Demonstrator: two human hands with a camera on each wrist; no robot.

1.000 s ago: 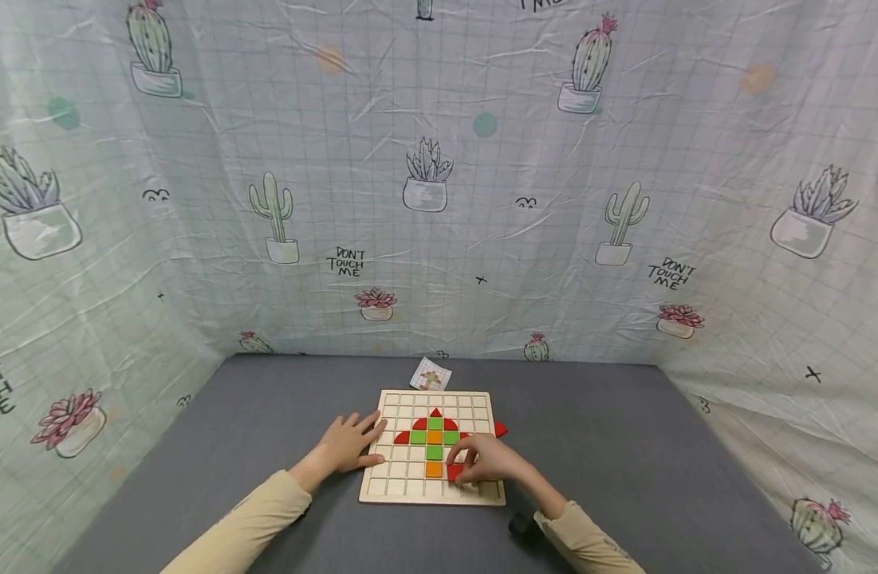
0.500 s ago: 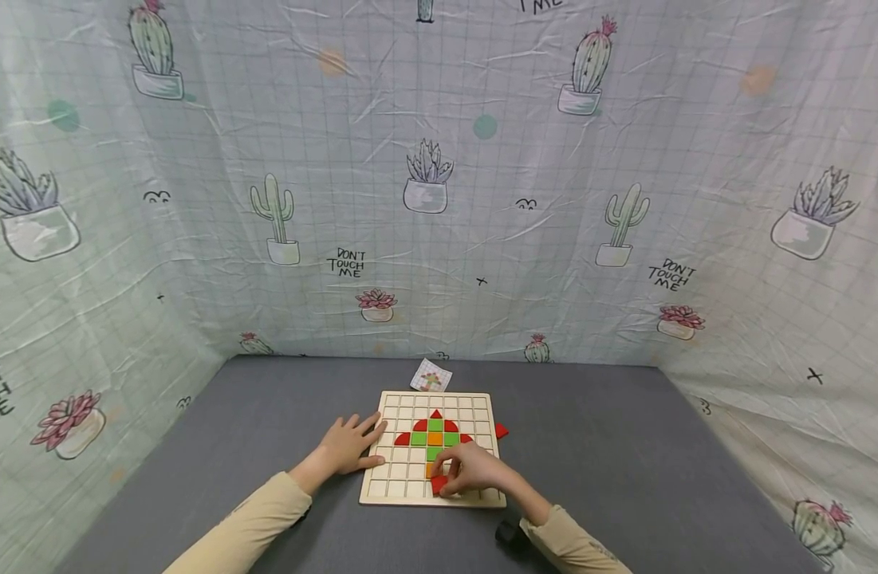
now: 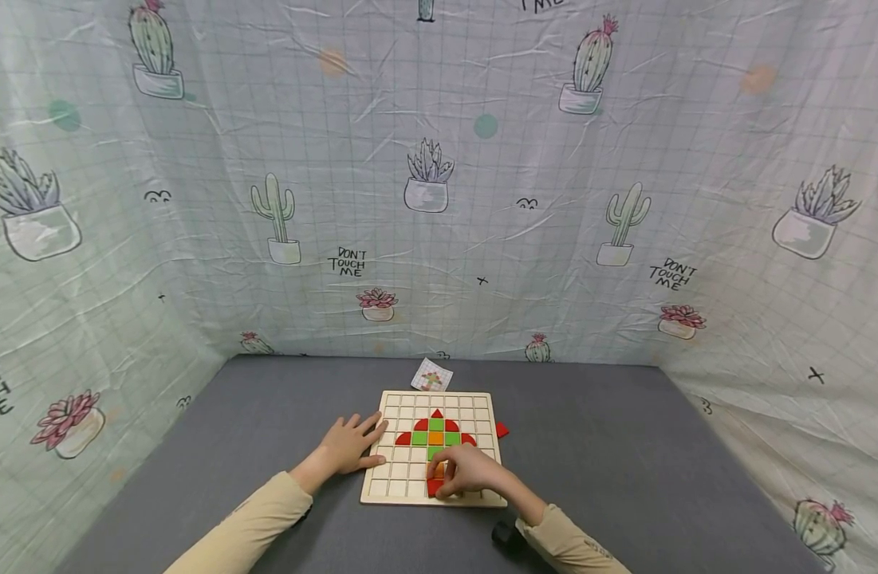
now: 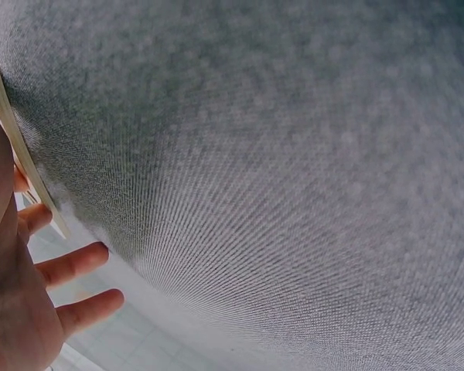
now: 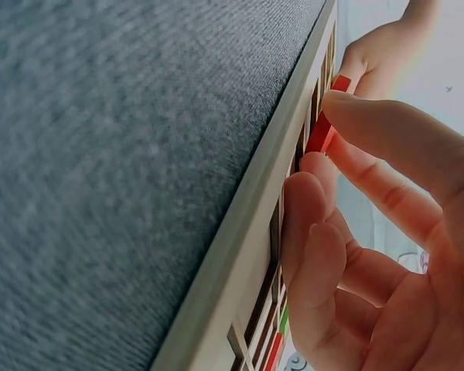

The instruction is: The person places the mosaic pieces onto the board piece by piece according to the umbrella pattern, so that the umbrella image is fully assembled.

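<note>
My right hand (image 3: 470, 469) pinches a red tile (image 5: 322, 133) between thumb and fingers, over the near part of a wooden grid board (image 3: 399, 472). In the head view the tile sits just below an orange square that the fingers partly cover. Whether it lies fully in its cell cannot be told. My left hand (image 3: 344, 445) rests at the board's left edge with fingers spread. On the board, green, orange and red pieces form a figure, with a red triangle (image 3: 437, 414) at its top and an orange square (image 3: 435, 438) in the middle.
A small printed card (image 3: 431, 375) with a coloured figure lies behind the board. Another red piece (image 3: 502, 430) is on the grey table (image 3: 589, 454) by the board's right edge. A patterned cloth (image 3: 439, 239) hangs around the table's back and sides.
My right hand has carried the red tile leftward and nearer, from right of the lower orange square to below it. The left hand has stayed at the board's edge.
</note>
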